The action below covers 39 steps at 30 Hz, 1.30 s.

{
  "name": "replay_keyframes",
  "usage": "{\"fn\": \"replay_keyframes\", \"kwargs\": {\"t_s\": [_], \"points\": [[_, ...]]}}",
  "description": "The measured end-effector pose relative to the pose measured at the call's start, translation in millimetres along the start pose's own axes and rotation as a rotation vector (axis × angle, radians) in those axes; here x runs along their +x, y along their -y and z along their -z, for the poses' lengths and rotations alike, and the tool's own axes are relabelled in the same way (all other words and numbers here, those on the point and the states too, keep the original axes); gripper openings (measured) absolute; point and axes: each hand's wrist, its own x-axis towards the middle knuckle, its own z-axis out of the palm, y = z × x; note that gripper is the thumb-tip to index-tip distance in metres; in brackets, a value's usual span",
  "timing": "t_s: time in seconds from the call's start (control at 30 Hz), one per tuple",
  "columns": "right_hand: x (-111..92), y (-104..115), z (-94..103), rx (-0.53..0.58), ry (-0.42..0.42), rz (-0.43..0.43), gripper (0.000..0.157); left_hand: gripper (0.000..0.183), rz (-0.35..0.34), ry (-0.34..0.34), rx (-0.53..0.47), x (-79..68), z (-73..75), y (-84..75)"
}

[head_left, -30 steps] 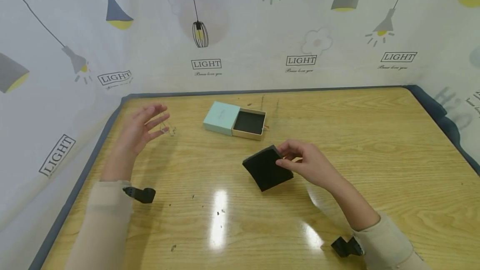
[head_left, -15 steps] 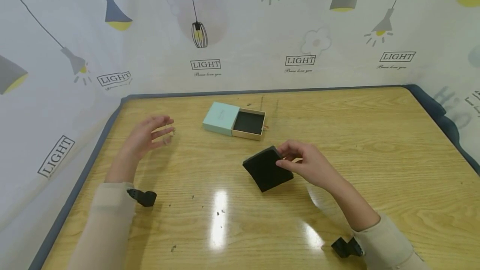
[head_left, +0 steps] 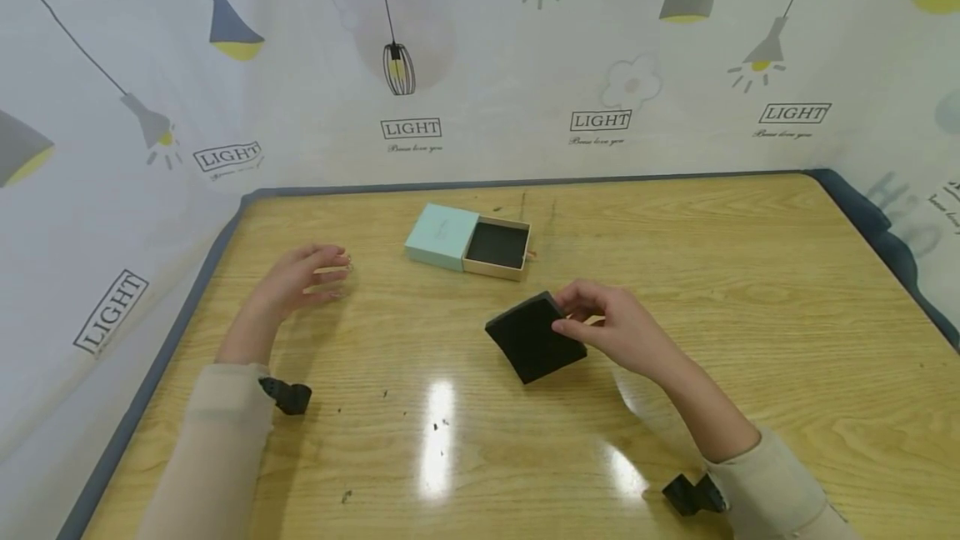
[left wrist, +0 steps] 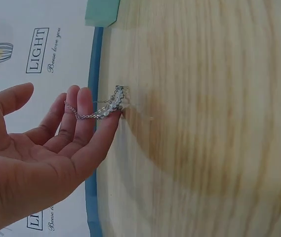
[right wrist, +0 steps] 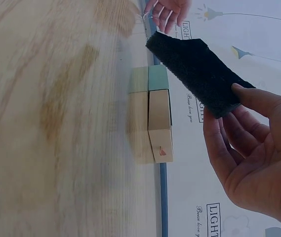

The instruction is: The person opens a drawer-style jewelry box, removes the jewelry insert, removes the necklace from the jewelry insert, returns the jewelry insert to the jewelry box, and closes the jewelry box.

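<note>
My left hand hovers above the left part of the table, its fingers loosely extended and the thumb apart. A silver chain with clear stones, like a bracelet, drapes over those fingers in the left wrist view. My right hand pinches a square black foam pad by one edge, thumb on one face and fingers behind. The pad is tilted above the table, and its rough foam side shows in the right wrist view. Behind the pad lies a mint-green slide box, its beige drawer pulled partly out to the right.
Black material covers the drawer's floor, and a small orange-brown tab sticks out of its right end. The wooden table ends at a patterned white curtain with dark blue trim.
My left hand has lowered and shifted slightly right with the chain, which now hangs less visibly in the head view. The right hand, foam pad and box stay in place.
</note>
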Motion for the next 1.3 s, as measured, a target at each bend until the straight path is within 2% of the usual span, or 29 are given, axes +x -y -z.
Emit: {"fn": "replay_keyframes", "kwargs": {"t_s": [0.37, 0.63, 0.93, 1.3], "points": [[0.4, -0.4, 0.2, -0.002, 0.004, 0.004, 0.018, 0.064, 0.002, -0.077, 0.165, -2.1, -0.3, -0.2], [-0.5, -0.5, 1.0, -0.004, 0.005, 0.007, 0.017, 0.063, 0.013, -0.102, 0.273, -3.0, 0.4, -0.5], [-1.4, -0.2, 1.6, 0.003, 0.013, 0.004, 0.017, 0.062, 0.038, -0.156, 0.507, -12.0, 0.7, -4.2], [-0.6, -1.6, 1.3, 0.006, 0.013, 0.003, 0.016, 0.057, 0.045, -0.204, 0.6, -11.9, 0.1, 1.3]]}}
